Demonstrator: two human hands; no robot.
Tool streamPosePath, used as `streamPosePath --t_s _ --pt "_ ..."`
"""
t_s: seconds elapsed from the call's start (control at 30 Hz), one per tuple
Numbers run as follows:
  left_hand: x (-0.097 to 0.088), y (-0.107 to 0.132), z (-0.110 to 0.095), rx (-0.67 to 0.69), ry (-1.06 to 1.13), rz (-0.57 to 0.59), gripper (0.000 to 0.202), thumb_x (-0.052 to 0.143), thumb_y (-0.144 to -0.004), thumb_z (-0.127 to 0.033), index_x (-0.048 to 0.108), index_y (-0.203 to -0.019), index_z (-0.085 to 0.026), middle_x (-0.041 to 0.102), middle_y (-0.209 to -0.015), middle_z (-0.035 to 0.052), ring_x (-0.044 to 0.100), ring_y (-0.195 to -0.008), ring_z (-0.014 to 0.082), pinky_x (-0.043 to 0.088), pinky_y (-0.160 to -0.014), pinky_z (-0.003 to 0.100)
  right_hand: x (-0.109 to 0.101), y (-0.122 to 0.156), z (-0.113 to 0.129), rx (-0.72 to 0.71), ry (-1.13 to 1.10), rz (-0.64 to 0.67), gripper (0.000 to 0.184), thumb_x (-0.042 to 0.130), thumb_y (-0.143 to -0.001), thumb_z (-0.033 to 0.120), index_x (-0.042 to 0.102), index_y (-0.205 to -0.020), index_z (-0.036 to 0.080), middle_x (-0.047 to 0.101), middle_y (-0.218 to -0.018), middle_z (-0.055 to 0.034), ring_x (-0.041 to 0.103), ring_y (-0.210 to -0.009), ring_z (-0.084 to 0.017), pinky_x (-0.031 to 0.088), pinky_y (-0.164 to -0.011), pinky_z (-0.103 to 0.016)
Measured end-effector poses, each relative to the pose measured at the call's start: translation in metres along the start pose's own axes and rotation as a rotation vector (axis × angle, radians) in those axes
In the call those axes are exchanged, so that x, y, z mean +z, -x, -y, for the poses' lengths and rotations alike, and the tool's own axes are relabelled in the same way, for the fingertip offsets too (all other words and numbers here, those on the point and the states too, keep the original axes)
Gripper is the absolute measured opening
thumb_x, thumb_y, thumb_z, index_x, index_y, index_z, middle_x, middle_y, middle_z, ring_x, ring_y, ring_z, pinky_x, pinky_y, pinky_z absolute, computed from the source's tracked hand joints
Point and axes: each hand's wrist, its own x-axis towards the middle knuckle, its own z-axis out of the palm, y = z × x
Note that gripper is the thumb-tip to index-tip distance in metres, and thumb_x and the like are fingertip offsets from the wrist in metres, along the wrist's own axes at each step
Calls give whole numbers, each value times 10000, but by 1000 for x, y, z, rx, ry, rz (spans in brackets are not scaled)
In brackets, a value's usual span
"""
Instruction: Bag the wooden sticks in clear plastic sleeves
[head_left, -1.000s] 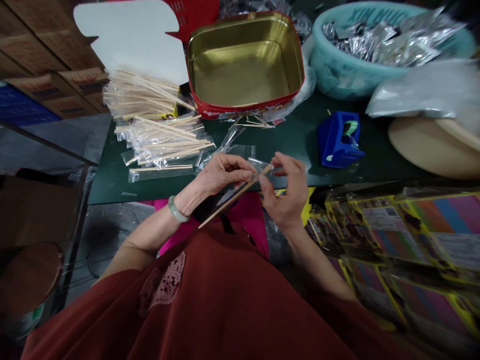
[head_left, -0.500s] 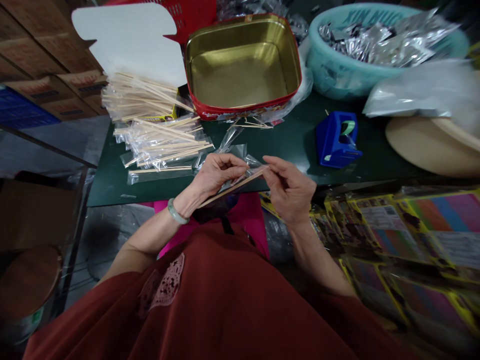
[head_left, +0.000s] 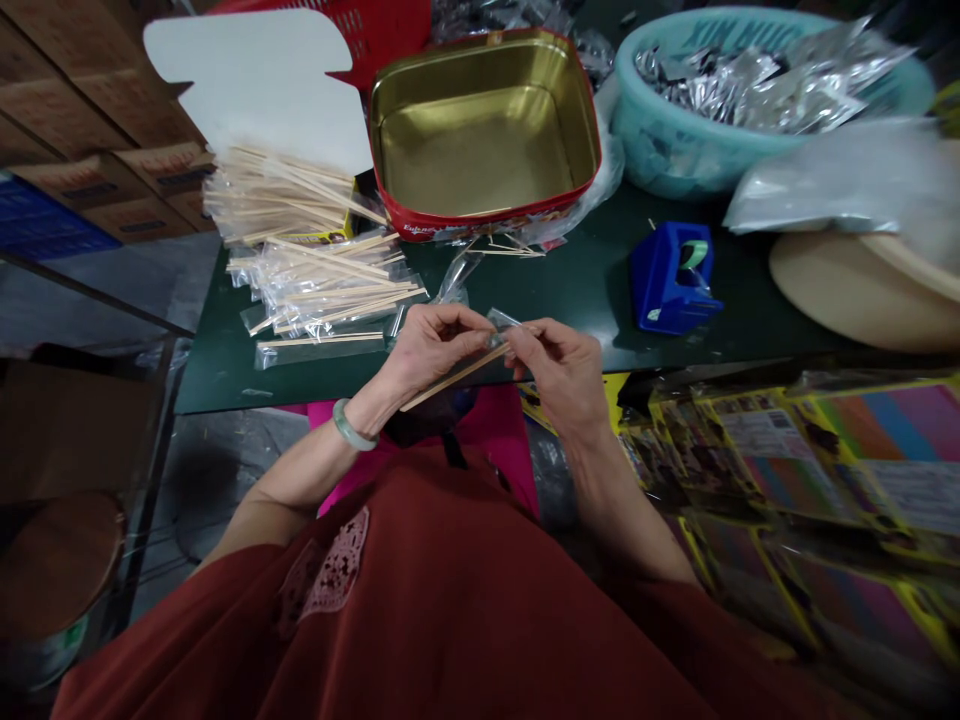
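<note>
Close together at the table's near edge, both hands are pinched around a small clear plastic bag (head_left: 504, 319) with thin wooden sticks (head_left: 452, 379) slanting below it. My left hand (head_left: 441, 343), with a pale green bangle on the wrist, grips the bag at its left side. Thumb and fingers of my right hand (head_left: 561, 372) close on the upper right end of the sticks and the bag. How far the sticks sit inside the bag is hidden by the fingers. Left of the hands lies a pile of bagged wooden sticks (head_left: 330, 285).
Behind the hands stands an open red tin (head_left: 487, 212) with a gold inside. A blue tape dispenser (head_left: 667, 285) sits to the right, near a turquoise basin (head_left: 675, 150) of silvery packets. A white box flap (head_left: 255, 85) rises behind the pile. Packaged goods (head_left: 787, 460) lie below the table's right side.
My right hand has moved left and closed in on the sticks and bag, nearer my left hand. The left hand has barely shifted.
</note>
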Motion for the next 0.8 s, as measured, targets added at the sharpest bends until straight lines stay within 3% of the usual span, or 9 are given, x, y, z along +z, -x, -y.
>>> streamPosePath --t_s 0.13,0.27,0.5,0.67,0.8 --pt "-1 1 4 -25 65 5 134 790 -653 -256 720 -687 -147 676 -647 -2 560 -545 65 440 -536 189 -3 -1 1 33 -7 50 141 658 -799 289 673 -706 183 597 -574 44 503 -487 -57 406 -448 -186" --pt "-2 -2 8 -122 192 -17 224 854 -567 -276 693 -644 -140 641 -582 -14 534 -494 61 411 -491 190 -7 0 -1 46 -42 135 142 658 -789 294 666 -702 181 609 -580 42 515 -472 -59 422 -444 -196" --pt "-1 -4 4 -256 335 30 274 879 -538 -253 675 -670 -127 629 -577 -19 545 -485 66 425 -495 197 -3 1 -5 -60 -13 20 246 658 -822 343 589 -643 190 543 -524 65 451 -435 -45 360 -425 -197" --pt "0 -3 4 -229 291 74 356 842 -622 -427 645 -652 -132 597 -576 -23 507 -489 54 370 -472 194 -1 1 1 -145 147 -26 235 616 -845 317 554 -653 196 478 -511 72 401 -453 -53 329 -452 -214" --pt "4 -2 6 -195 175 98 414 864 -571 -479 643 -617 -132 542 -536 -41 435 -476 38 305 -465 197 -1 2 7 -190 235 22 231 595 -852 294 524 -654 199 463 -533 66 397 -485 -63 339 -484 -226"
